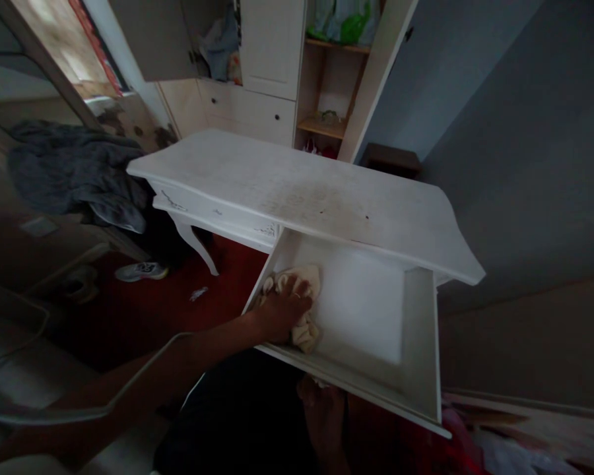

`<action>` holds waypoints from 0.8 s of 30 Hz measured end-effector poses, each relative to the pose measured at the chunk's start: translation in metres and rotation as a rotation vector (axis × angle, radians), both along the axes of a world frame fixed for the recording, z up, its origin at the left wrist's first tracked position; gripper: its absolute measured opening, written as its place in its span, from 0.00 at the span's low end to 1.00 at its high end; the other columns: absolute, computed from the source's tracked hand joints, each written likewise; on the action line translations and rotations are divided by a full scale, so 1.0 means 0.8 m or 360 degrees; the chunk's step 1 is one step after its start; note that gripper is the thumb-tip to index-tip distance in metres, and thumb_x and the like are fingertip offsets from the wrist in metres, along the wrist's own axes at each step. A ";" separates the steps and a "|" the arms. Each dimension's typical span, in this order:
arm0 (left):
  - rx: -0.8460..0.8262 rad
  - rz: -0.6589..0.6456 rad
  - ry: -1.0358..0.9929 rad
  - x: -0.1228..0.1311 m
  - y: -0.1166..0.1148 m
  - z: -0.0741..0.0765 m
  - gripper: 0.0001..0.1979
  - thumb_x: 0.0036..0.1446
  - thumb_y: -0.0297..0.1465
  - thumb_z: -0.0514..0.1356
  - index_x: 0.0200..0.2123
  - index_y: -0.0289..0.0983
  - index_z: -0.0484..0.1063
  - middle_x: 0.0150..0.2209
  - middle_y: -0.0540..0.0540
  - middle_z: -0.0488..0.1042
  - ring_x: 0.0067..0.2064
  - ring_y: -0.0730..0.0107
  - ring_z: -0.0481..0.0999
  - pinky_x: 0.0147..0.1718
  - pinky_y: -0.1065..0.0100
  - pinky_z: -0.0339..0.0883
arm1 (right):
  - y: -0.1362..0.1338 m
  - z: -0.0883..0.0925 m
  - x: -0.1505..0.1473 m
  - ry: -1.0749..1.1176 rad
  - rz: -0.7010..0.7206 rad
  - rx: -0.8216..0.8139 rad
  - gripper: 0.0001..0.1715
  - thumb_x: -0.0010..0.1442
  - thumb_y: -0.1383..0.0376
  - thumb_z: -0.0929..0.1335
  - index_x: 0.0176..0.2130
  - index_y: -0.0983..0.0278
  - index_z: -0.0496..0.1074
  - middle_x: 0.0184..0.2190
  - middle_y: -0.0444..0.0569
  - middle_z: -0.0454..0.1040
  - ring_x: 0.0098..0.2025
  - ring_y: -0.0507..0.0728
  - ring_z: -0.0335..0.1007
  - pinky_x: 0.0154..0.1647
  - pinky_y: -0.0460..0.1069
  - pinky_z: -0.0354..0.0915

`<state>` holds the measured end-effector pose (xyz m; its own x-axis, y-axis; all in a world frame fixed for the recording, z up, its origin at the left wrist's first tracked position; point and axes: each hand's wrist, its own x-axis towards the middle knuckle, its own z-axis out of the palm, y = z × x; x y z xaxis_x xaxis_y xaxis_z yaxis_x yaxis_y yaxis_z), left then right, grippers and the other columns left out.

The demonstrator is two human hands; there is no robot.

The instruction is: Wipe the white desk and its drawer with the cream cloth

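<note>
A pale cream cloth [307, 280] lies bunched inside the pulled-out white drawer [420, 343], against its left side. My left hand [282, 313] is over the cloth, fingers curled into it and pressing it to the drawer floor. My right hand [323, 406] is low, just below the drawer's front edge. Its fingers are bent, and a small whitish bit shows at their tips; what they hold is too dark to make out. The drawer belongs to a white desk [228, 158] with curved legs, its top smudged dark near the middle.
Dark grey clothing [79, 168] is heaped at the left. A shoe [141, 271] rests on the red floor [168, 310]. Behind the desk stands a white wardrobe [272, 53] with open doors and shelves. Pink and red items [455, 435] lie at the lower right.
</note>
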<state>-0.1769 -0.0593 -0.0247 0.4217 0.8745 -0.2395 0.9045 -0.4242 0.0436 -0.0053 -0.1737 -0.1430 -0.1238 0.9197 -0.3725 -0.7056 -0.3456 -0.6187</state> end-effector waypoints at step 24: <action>0.0215 -0.0177 -0.0047 -0.017 0.164 0.018 0.27 0.47 0.27 0.62 0.54 0.42 0.70 0.59 0.37 0.68 0.61 0.42 0.63 0.50 0.47 0.66 | 0.002 -0.042 0.014 -0.0133 0.0163 0.0234 0.26 0.56 0.41 0.68 0.28 0.60 0.74 0.14 0.40 0.60 0.18 0.51 0.54 0.24 0.51 0.55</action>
